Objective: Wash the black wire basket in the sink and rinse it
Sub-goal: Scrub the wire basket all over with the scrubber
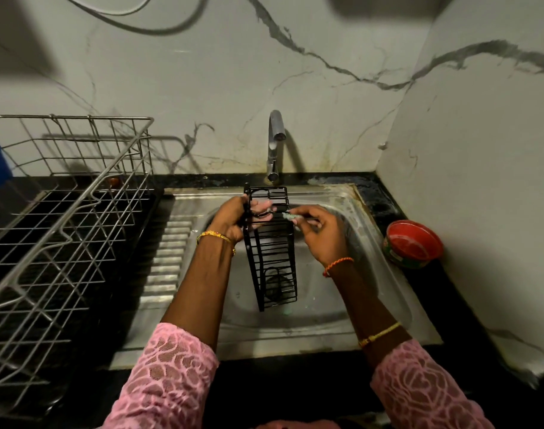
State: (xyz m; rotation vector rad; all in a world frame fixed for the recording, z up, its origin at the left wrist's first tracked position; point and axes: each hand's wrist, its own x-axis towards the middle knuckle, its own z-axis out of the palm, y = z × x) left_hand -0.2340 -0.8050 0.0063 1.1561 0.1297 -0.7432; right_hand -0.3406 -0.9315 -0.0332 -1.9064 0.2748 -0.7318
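Observation:
A narrow black wire basket is held lengthwise over the steel sink, its far end raised toward the tap. My left hand grips the basket's upper left side, fingers poking through the wires. My right hand is closed on a small pale green scrubber pressed against the basket's upper right edge. No water runs from the tap.
A large steel wire dish rack stands on the black counter at the left. The sink's ribbed drainboard lies between rack and bowl. A red round container sits at the sink's right rim, close to the marble side wall.

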